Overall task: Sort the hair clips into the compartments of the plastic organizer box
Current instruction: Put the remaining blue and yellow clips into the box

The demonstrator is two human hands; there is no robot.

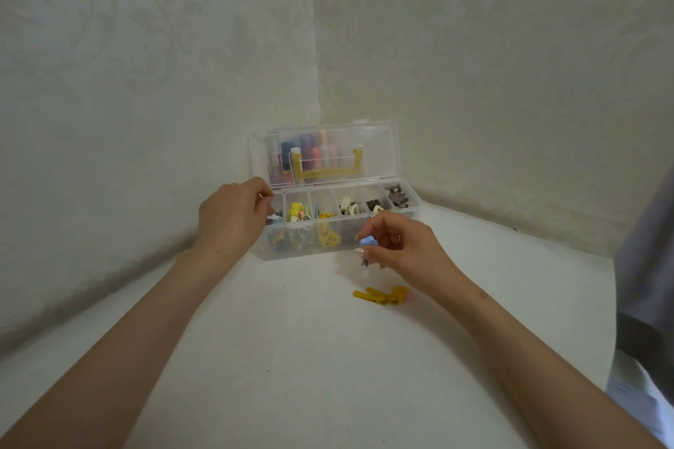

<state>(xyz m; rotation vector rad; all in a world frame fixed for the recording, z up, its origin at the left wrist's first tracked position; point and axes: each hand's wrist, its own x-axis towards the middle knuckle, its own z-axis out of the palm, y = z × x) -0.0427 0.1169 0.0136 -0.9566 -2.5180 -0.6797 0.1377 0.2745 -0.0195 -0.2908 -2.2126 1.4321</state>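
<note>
Upper left: wall (109, 47), pale, embossed with a matte damask pattern.

Left of centre: left hand (233, 219), fingers curled at the left-most compartment of the box (346, 242). We cannot tell whether it pinches anything; the fingertips are blurred.

Centre: the box is clear hard plastic, rectangular, with six compartments in a row. Small clips lie in them: bluish, yellow-white, yellow, white-dark, dark brown, grey-brown. The lid (379, 146) stands open and upright and carries a yellow U-shaped handle (328, 173).

Right of centre: right hand (401, 244) just before the box front, thumb and fingertips pinching a pale blue clip (366, 241), off the table (291, 339).

Lower right of it: yellow clips (381, 294), flat and elongated, on the white matte table.

Right edge: greyish cloth (645, 266).
</note>
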